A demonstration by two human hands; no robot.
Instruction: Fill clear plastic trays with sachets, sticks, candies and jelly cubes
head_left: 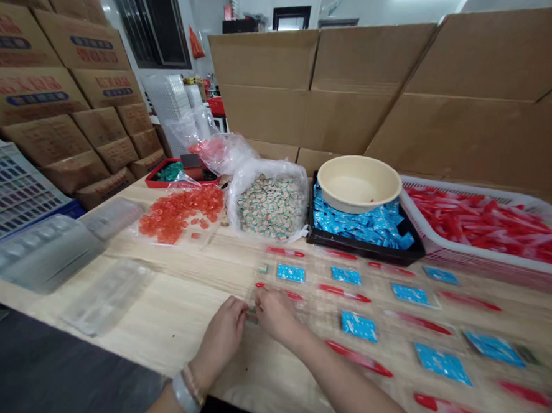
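Note:
Near the middle of the table, my left hand [224, 328] has its fingertips pinched together. Close by on the right, my right hand [274, 312] is also closed, its fingers curled down at the tabletop. A sliver of a small greenish piece [252, 311] shows between the two hands; which fingers grip it is hidden. Just past my right fingers lies a slim red-and-white plastic piece [293, 295], partly covered. A blue packet [291, 273] and a small green-and-pale square packet [263, 268] lie behind it, apparently in a transparent tray.
Rows of blue packets [359, 325] and red pieces [359, 358] spread rightward. Behind stand a bag of small packets [272, 207], orange-red pieces [182, 213], a cream basin [358, 202] in a black tray [362, 248], and a white basket [488, 257]. Transparent trays [106, 296] lie left.

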